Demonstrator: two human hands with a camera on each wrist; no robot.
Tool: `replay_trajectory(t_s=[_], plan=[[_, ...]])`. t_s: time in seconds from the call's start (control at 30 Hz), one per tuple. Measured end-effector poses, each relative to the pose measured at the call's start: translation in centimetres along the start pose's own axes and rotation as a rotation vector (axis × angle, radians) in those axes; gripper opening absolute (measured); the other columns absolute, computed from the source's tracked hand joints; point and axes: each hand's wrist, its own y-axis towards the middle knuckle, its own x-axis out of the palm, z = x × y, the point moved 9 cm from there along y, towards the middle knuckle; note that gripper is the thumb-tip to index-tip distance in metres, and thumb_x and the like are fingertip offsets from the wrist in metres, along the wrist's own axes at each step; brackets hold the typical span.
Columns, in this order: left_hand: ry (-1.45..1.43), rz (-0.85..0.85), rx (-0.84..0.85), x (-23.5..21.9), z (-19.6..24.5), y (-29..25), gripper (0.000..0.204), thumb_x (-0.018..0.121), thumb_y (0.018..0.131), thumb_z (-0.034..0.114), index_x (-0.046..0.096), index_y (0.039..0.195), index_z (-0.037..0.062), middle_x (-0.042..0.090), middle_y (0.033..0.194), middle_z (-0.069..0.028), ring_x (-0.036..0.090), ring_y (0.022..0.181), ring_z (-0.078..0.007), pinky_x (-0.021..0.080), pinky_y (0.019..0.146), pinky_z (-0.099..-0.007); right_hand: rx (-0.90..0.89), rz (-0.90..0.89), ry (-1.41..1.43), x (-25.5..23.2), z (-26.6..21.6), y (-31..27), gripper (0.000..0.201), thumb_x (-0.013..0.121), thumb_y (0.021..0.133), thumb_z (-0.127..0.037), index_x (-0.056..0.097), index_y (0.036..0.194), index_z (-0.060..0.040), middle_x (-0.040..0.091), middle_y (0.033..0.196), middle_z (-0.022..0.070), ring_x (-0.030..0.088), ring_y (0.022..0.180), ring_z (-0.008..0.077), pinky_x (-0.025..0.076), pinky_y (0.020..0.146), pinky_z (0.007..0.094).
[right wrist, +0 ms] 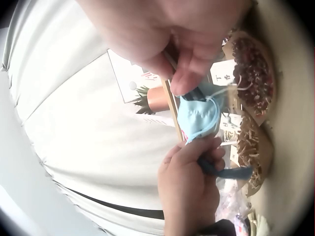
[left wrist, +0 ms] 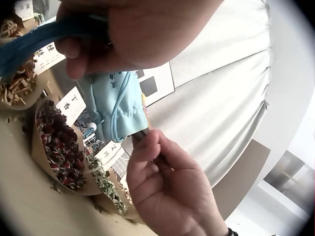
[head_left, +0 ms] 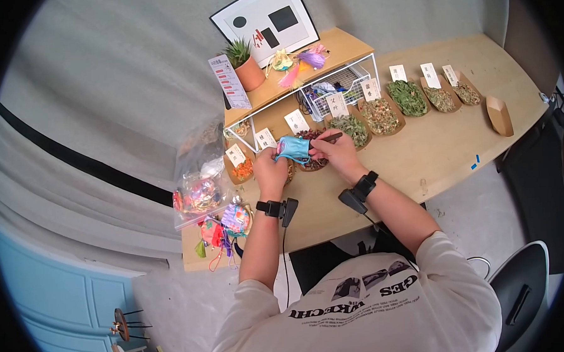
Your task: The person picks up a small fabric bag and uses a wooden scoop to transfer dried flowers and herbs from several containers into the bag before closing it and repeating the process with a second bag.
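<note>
My left hand [head_left: 271, 174] grips the lower end of a light blue drawstring pouch [head_left: 295, 148]. From that hand hangs a dark blue tassel [left wrist: 44, 42], and a pale blue cord [left wrist: 118, 105] loops across the fabric. My right hand [head_left: 343, 154] pinches a dark brown stick-like tool [head_left: 332, 137] between thumb and fingers. Its far end goes in at the gathered mouth of the pouch and is hidden there. Below the pouch, a paper tray of dark red dried buds [left wrist: 59, 152] stands beside a tray of grey-green leaves [head_left: 349, 130].
More paper trays of herbs with cards line the table, among them green leaves [head_left: 408, 99] and orange pieces [head_left: 242, 169]. An unfilled paper tray [head_left: 499, 116] lies at the right. Behind is a wooden shelf [head_left: 345, 44] with a potted plant [head_left: 247, 70]. Colourful sachets [head_left: 237, 219] lie front left.
</note>
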Motion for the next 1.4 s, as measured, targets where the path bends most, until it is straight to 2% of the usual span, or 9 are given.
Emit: replay_trajectory(t_s=[0.1,0.33,0.4,0.5,0.7,0.93,1.1,1.23,1.4], plan=[[-0.026,0.041,-0.014,-0.3,-1.4,0.1,0.016,0.064,0.077,0.006,0.071,0.089,-0.0021,0.067,0.076,-0.0216,0.066,0.067,-0.0355,0.051,0.064,-0.0405,-0.076,0.135,-0.117,-2.2,-0.9,0.1,0.015,0.069,0.090,0.001,0.057,0.097,0.0043,0.067,0.088,0.0139,0.073,0.074,0.0225,0.062,0.060,0.0292],[-0.096,0.047,-0.062,0.9,-3.9,0.2,0.016,0.063,0.077,0.005,0.071,0.089,-0.0027,0.067,0.074,-0.0220,0.067,0.064,-0.0316,0.051,0.063,-0.0398,0.035,0.013,0.017,-0.4,-0.5,0.0,0.016,0.068,0.090,0.003,0.055,0.100,0.0046,0.067,0.088,0.0145,0.073,0.074,0.0229,0.062,0.060,0.0293],[-0.206,0.059,-0.007,1.4,-4.8,0.4,0.007,0.061,0.085,0.001,0.066,0.085,-0.0037,0.068,0.067,-0.0082,0.063,0.054,-0.0120,0.048,0.049,-0.0260,-0.020,0.109,-0.077,-1.4,-0.4,0.0,0.015,0.068,0.090,0.003,0.056,0.098,0.0048,0.067,0.089,0.0151,0.073,0.074,0.0226,0.062,0.061,0.0291],[-0.472,-0.014,-0.237,0.1,-3.5,-0.3,0.007,0.058,0.087,-0.002,0.064,0.087,-0.0024,0.068,0.070,-0.0083,0.063,0.055,-0.0132,0.048,0.049,-0.0251,-0.102,0.149,-0.091,-2.9,-1.9,0.1,0.015,0.069,0.090,0.002,0.057,0.098,0.0053,0.067,0.088,0.0150,0.073,0.074,0.0223,0.062,0.061,0.0288],[-0.773,-0.073,-0.373,1.6,-4.4,-0.6,0.013,0.052,0.086,-0.009,0.062,0.091,-0.0011,0.067,0.073,-0.0072,0.062,0.058,-0.0122,0.048,0.051,-0.0240,-0.053,0.031,-0.065,-0.2,-2.4,-0.6,0.013,0.068,0.090,0.002,0.057,0.098,0.0053,0.067,0.088,0.0141,0.072,0.073,0.0207,0.062,0.061,0.0290],[-0.973,-0.104,-0.472,1.1,-6.4,-1.1,0.017,0.052,0.088,-0.007,0.062,0.101,-0.0013,0.068,0.082,-0.0112,0.064,0.067,-0.0161,0.049,0.057,-0.0278,-0.165,0.168,-0.056,-2.3,-4.6,-1.3,0.012,0.068,0.090,0.001,0.058,0.096,0.0044,0.067,0.086,0.0122,0.071,0.073,0.0191,0.061,0.062,0.0283],[-1.322,-0.240,-0.456,1.1,-3.3,-1.8,0.026,0.050,0.088,-0.008,0.064,0.109,-0.0012,0.070,0.093,-0.0101,0.066,0.073,-0.0185,0.052,0.061,-0.0302,-0.175,0.131,-0.161,-2.3,-4.9,-1.5,0.008,0.066,0.092,0.001,0.059,0.096,0.0018,0.068,0.085,0.0101,0.070,0.074,0.0168,0.058,0.063,0.0264],[-1.374,-0.225,-0.466,1.1,-2.9,-2.2,0.030,0.049,0.088,-0.009,0.064,0.112,-0.0008,0.071,0.096,-0.0101,0.065,0.072,-0.0185,0.051,0.060,-0.0283,-0.191,0.161,-0.143,-1.8,-5.1,-2.2,0.010,0.068,0.090,0.001,0.059,0.094,0.0011,0.066,0.080,0.0083,0.069,0.068,0.0147,0.055,0.055,0.0242],[-1.075,-0.507,-0.511,2.1,-3.2,-5.5,0.018,0.055,0.088,-0.003,0.066,0.101,0.0018,0.070,0.086,-0.0096,0.064,0.068,-0.0148,0.052,0.058,-0.0268,-0.006,0.125,-0.397,-2.4,-5.4,-4.2,0.019,0.069,0.085,0.001,0.054,0.097,0.0011,0.065,0.079,0.0082,0.066,0.056,0.0161,0.051,0.049,0.0260]])
